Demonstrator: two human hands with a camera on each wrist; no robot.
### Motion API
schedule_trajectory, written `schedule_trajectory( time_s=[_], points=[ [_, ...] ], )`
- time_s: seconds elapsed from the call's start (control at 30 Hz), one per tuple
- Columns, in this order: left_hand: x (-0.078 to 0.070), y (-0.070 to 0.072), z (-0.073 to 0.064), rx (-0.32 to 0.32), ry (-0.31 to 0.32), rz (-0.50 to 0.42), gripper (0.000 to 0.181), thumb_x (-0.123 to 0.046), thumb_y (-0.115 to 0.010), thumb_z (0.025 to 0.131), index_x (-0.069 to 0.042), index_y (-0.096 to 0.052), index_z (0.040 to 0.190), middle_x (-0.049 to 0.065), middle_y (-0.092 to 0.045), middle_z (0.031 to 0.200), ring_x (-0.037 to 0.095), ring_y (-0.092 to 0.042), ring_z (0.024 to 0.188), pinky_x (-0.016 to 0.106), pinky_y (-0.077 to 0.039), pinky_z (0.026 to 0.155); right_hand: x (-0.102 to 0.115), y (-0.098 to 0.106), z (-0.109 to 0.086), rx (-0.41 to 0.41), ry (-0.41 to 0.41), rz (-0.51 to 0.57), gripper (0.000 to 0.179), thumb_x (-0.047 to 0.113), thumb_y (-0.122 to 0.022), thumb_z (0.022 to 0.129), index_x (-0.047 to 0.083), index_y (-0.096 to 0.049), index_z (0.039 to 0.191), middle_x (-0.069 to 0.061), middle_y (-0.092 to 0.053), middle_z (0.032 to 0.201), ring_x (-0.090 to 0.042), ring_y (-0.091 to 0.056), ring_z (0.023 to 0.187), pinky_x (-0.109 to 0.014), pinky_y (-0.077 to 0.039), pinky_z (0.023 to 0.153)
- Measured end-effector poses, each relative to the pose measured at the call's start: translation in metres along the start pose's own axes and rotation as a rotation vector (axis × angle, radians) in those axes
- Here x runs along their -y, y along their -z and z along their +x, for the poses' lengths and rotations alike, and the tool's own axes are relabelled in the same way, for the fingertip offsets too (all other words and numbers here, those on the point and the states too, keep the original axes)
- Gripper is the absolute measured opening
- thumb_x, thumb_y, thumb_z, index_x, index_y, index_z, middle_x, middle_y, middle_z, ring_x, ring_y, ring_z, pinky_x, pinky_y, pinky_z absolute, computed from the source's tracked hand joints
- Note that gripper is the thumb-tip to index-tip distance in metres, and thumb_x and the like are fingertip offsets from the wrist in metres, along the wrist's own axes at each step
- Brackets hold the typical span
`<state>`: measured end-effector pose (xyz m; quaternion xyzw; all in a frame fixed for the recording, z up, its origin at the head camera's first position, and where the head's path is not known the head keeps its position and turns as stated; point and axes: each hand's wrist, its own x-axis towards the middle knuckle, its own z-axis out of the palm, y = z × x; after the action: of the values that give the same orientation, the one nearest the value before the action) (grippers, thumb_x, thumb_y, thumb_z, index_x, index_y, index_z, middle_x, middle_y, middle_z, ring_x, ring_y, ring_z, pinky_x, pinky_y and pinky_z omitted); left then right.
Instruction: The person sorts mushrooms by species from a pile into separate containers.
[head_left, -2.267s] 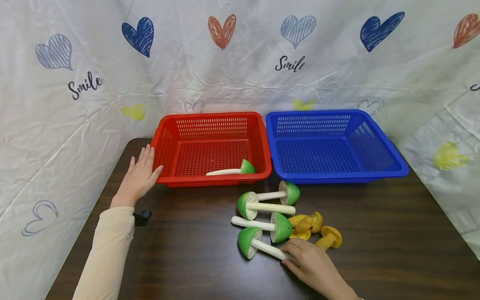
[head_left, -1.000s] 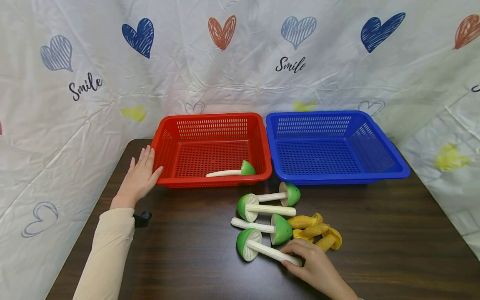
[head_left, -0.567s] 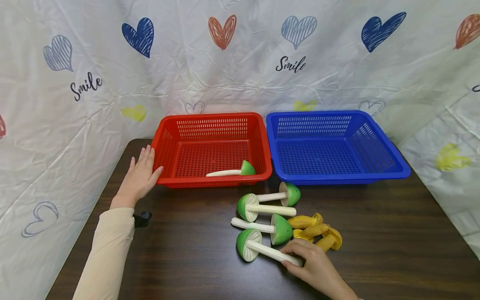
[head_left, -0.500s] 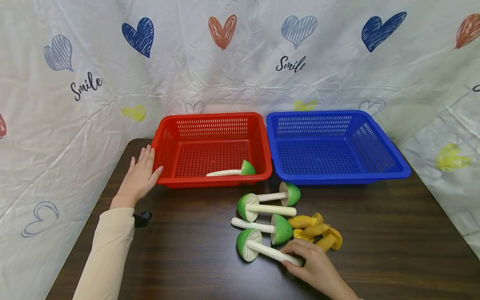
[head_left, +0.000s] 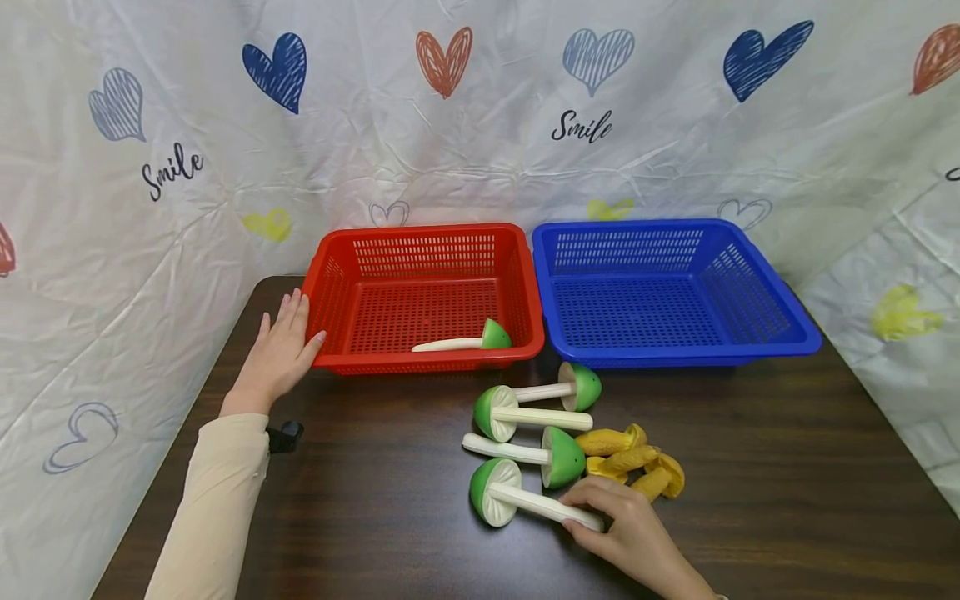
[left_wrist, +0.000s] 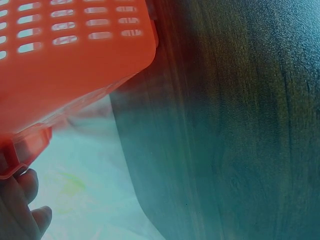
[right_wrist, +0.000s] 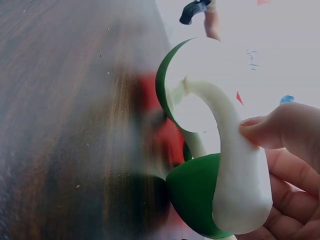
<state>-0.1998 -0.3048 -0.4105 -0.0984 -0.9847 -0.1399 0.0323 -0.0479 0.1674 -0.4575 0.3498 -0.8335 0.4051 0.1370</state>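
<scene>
My right hand point(head_left: 626, 525) pinches the white stem of the nearest green-capped toy mushroom point(head_left: 536, 502), thumb on one side and fingers on the other. The right wrist view shows that mushroom point(right_wrist: 240, 185) close up, with another green cap point(right_wrist: 195, 195) behind it. Beyond it in the head view lie several more green-capped mushrooms point(head_left: 543, 418) in a loose stack. Yellow mushrooms point(head_left: 630, 460) lie just past my right fingers. With straight fingers, my left hand point(head_left: 273, 354) rests against the left side of the red basket point(head_left: 427, 362); its fingertips point(left_wrist: 42, 217) show under the rim in the left wrist view.
One green-capped mushroom point(head_left: 450, 343) lies inside the red basket. A blue basket point(head_left: 682, 357) stands right beside it at the back of the dark wooden table point(head_left: 360, 500). A white cloth point(head_left: 480, 125) printed with hearts hangs behind.
Between the oldest frame and a second ago, the yellow mushrooms shifted into a tighter pile. Since then the held mushroom's cap has turned slightly toward me. The left hand stays put.
</scene>
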Motion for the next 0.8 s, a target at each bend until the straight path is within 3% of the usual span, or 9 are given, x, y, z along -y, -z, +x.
schedule_trajectory(
  time_s=[0.4,0.8],
  points=[
    [-0.0010,0.0010,0.0002,0.005,0.006,-0.002,0.071,-0.033,-0.037,0.099,0.011,-0.007,0.146,0.027,-0.004,0.153,0.040,-0.002,0.141,0.061,-0.002,0.109,-0.0002,0.0014,0.0018,-0.033,0.019,0.037,0.038,-0.001,-0.082,0.064,0.018,-0.069,0.094,0.002,-0.067,0.091,-0.011,-0.063,0.080,-0.013,-0.046,0.074],
    [-0.0016,0.0013,-0.0004,0.002,0.007,-0.005,0.071,-0.034,-0.037,0.099,0.011,-0.008,0.146,0.027,-0.005,0.153,0.040,-0.002,0.141,0.061,-0.002,0.109,0.0006,0.0089,0.0093,-0.032,0.032,0.065,0.012,0.025,-0.072,0.085,0.017,-0.069,0.094,0.005,-0.067,0.091,-0.008,-0.062,0.081,-0.013,-0.046,0.073]
  ],
)
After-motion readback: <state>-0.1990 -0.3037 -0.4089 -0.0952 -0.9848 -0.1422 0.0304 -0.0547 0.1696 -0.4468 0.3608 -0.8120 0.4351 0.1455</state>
